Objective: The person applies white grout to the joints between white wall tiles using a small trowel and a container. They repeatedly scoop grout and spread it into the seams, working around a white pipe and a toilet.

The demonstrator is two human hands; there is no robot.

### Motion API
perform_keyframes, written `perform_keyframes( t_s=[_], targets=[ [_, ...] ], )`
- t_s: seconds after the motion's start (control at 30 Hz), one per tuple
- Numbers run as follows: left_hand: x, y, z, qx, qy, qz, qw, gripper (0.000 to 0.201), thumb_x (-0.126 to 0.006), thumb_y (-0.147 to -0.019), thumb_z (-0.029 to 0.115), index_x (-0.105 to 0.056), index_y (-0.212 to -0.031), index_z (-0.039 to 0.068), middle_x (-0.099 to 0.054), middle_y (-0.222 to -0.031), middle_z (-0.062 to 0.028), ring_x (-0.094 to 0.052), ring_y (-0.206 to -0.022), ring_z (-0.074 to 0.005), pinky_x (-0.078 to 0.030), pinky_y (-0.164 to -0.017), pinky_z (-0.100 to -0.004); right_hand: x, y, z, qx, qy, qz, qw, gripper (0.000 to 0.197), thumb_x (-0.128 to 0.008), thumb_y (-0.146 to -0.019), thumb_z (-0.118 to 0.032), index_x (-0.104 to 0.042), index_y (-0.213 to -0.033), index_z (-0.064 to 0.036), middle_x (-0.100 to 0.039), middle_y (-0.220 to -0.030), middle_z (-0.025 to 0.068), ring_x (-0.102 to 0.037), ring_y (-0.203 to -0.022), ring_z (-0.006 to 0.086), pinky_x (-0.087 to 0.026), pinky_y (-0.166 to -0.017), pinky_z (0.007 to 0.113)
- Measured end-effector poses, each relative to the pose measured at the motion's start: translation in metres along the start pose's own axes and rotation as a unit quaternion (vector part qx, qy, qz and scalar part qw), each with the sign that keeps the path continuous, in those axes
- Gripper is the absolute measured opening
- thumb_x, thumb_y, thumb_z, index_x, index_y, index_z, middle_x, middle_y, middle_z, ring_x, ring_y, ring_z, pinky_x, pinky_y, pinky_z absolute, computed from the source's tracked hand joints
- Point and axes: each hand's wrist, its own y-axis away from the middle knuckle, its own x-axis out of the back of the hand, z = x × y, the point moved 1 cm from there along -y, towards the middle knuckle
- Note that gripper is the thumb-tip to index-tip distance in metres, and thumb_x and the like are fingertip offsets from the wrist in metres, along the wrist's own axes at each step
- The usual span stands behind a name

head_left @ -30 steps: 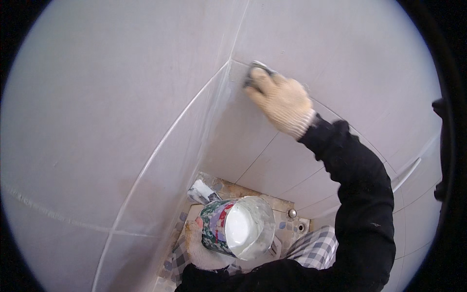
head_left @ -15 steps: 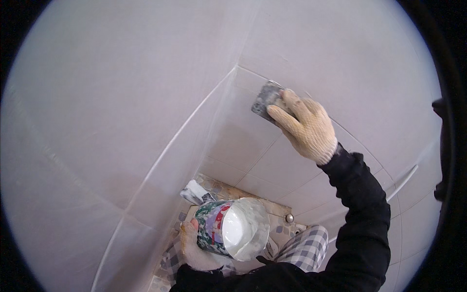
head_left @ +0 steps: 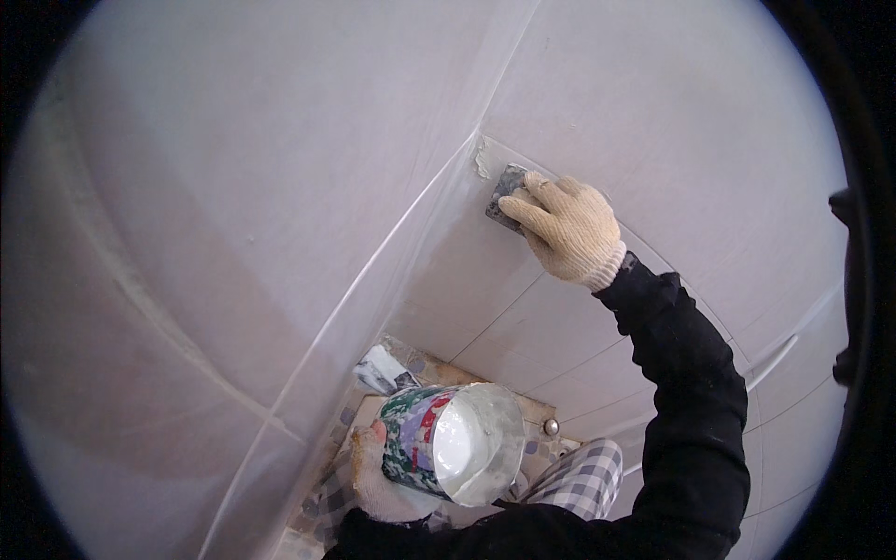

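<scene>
In a cream knitted glove, my right hand [head_left: 571,231] is closed on a small dark grey spreader [head_left: 505,200] with pale paste smeared over it. The spreader lies against the wall tiles just below a joint, close to the inner corner. Right beside that corner sits a ridge of whitish paste [head_left: 482,159]. Low in the view, my gloved left hand [head_left: 381,487] supports a bucket [head_left: 408,439] with a green, purple and red patterned outside. The bucket tilts to the right, and smooth white paste [head_left: 455,441] shows inside; some of my left fingers are hidden by it.
Pale tiled walls meet at the corner, with a white joint line [head_left: 373,262] running down the left wall. A white and dark packet [head_left: 383,368] lies on the patterned floor [head_left: 427,359] by the wall. A round metal knob [head_left: 551,427] is right of the bucket.
My right hand with the spreader has moved left, nearer the corner. A ridge of paste now shows beside the corner. The view has shifted slightly; my left hand still holds the bucket.
</scene>
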Motion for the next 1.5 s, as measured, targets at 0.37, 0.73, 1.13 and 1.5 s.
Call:
perform_keyframes(
  t_s=[0.37, 0.73, 1.13, 1.5],
  targets=[
    [-0.008, -0.001, 0.002, -0.041, -0.020, -0.033, 0.998, 0.085, -0.065, -0.092, 0.054, -0.039, -0.147, -0.006, -0.053, -0.142, -0.0258, -0.056, -0.129, -0.0404, -0.048, -0.109, -0.0569, -0.011, -0.042, 0.040, 0.013, -0.010, 0.123, 0.992, 0.045, -0.072, -0.082, -0.013, -0.064, -0.126, -0.0208, -0.062, -0.125, 0.0124, -0.064, -0.094, 0.0315, -0.055, -0.079, 0.043],
    [0.003, 0.000, 0.002, -0.034, 0.006, -0.059, 0.998, 0.082, -0.057, -0.097, 0.053, -0.035, -0.150, -0.005, -0.050, -0.146, -0.0264, -0.053, -0.133, -0.0409, -0.046, -0.111, -0.0583, -0.030, 0.011, 0.011, 0.061, -0.121, 0.053, 0.989, 0.045, -0.077, -0.077, -0.015, -0.067, -0.121, -0.0190, -0.065, -0.117, 0.0137, -0.065, -0.090, 0.0306, -0.054, -0.076, 0.043],
    [0.014, -0.005, 0.003, -0.017, -0.044, 0.006, 0.999, 0.083, -0.052, -0.094, 0.061, -0.045, -0.142, -0.006, -0.054, -0.140, -0.0266, -0.056, -0.128, -0.0405, -0.044, -0.111, -0.0565, -0.007, -0.023, -0.014, 0.004, -0.029, 0.046, 0.999, 0.048, -0.073, -0.077, -0.007, -0.067, -0.123, -0.0167, -0.062, -0.123, 0.0150, -0.066, -0.089, 0.0290, -0.057, -0.074, 0.042],
    [0.037, -0.014, -0.001, 0.016, -0.099, -0.022, 0.995, 0.102, -0.055, -0.088, 0.073, -0.033, -0.152, -0.004, -0.044, -0.151, -0.0278, -0.044, -0.141, -0.0434, -0.035, -0.118, -0.0611, 0.026, -0.073, 0.055, 0.037, 0.011, 0.246, 0.969, 0.036, -0.070, -0.081, -0.008, -0.070, -0.117, -0.0154, -0.069, -0.118, 0.0102, -0.066, -0.092, 0.0313, -0.055, -0.082, 0.043]
  ],
)
